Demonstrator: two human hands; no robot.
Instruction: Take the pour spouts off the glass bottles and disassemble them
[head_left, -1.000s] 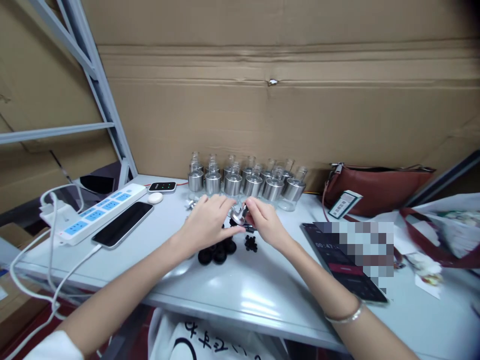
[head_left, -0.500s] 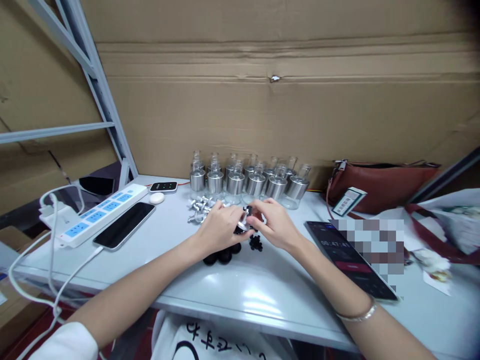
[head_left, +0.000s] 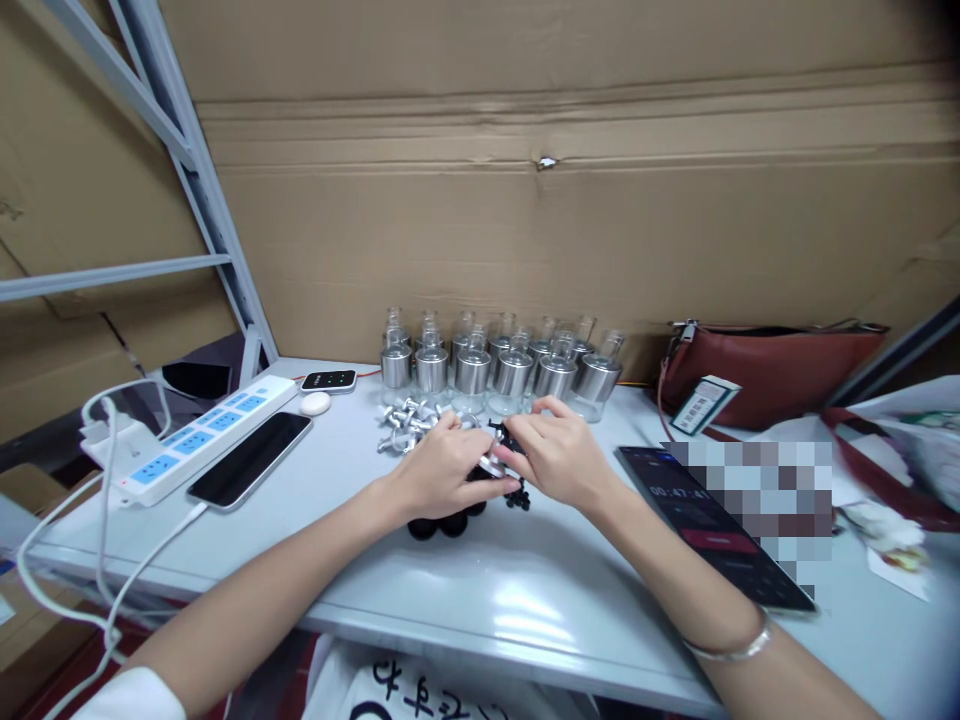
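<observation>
Over the middle of the table both hands meet around one small silver metal part (head_left: 491, 466), mostly covered by fingers. My left hand (head_left: 450, 465) is closed on it from the left. My right hand (head_left: 559, 450) closes in from the right, thumb and fingers pressed at the same part; a black piece at its fingertips is too hidden to name. Left of the hands lies a pile of silver spout-like parts (head_left: 401, 420). Under and in front of them are round black caps (head_left: 450, 523). Small black pieces (head_left: 517, 497) lie below my right fingers.
Behind the hands stand rows of glass bottles with metal sleeves (head_left: 514, 372). To the left are a power strip (head_left: 217, 430), a phone (head_left: 251, 460) and a white disc (head_left: 315, 403). A tablet (head_left: 705, 520) and a brown bag (head_left: 780, 370) are at the right.
My right hand has turned its knuckles upward and pressed closer against the silver part. My left fingers have stretched further beneath it. The view has shifted slightly.
</observation>
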